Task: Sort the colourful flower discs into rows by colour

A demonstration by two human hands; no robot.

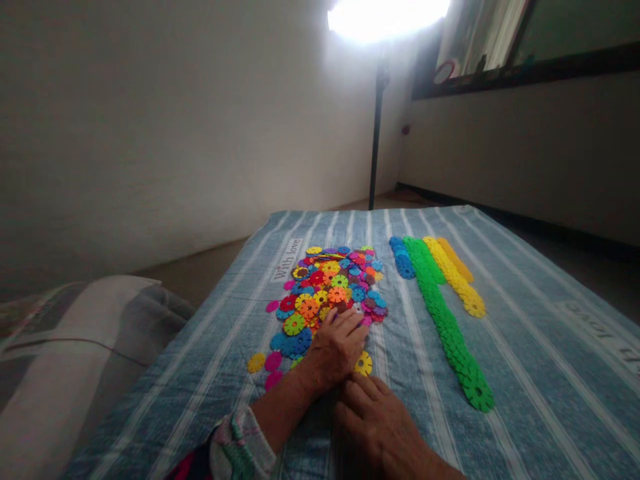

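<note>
A heap of notched plastic discs (320, 283) in many colours lies on the striped cloth in front of me. My left hand (337, 347) rests on the near side of this heap, its fingers stretched out over the discs. Close below it is my right hand (375, 420), with fingers curled in; whatever they hold is hidden. A yellow notched disc (364, 364) shows just beyond the right fingers, and I cannot tell if they touch it. Several blue discs (293, 343) lie left of my left hand, with loose pink discs (273, 361) further left.
To the right lie overlapping rows of discs: a long green row (445, 327), a yellow row (453, 273), an amber row (456, 259) and a short blue row (401, 257). A lit lamp on a black stand (377, 133) rises behind the table. Pale fabric (100, 340) lies at left.
</note>
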